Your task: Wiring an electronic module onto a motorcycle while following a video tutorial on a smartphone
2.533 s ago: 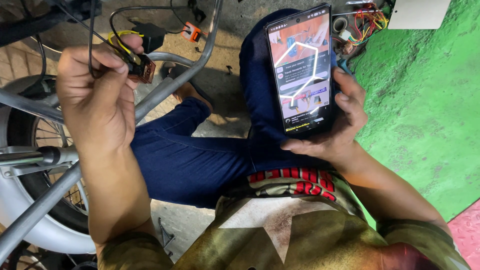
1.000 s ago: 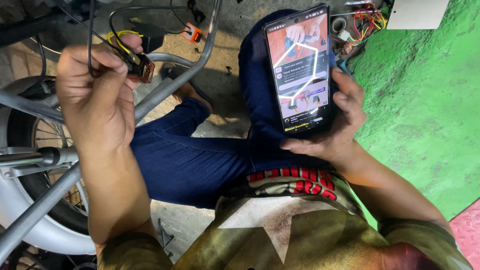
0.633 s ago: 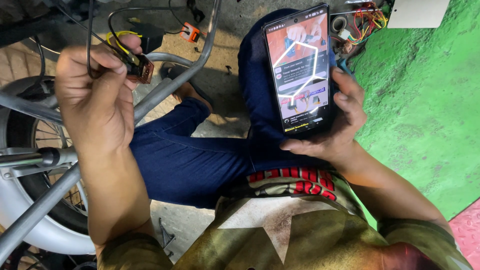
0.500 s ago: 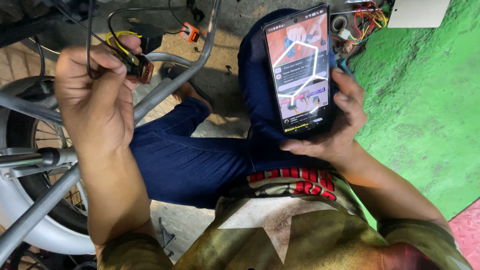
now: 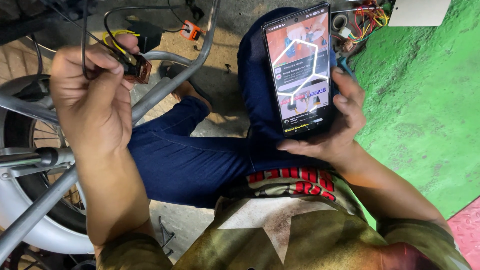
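Observation:
My left hand is raised at the upper left and pinches a small brown wire connector with black and yellow wires running up from it. My right hand holds a black smartphone upright over my right knee, its lit screen facing me and showing pictures and text. My thumb rests along the phone's right edge. I sit cross-legged in dark blue trousers.
A grey metal frame tube slants across the left, beside a spoked wheel with a white rim. An orange connector hangs above. A bundle of coloured wires lies at the top right on the green floor.
The picture on the phone's screen has changed. Both hands stay almost still; the left hand has shifted only slightly.

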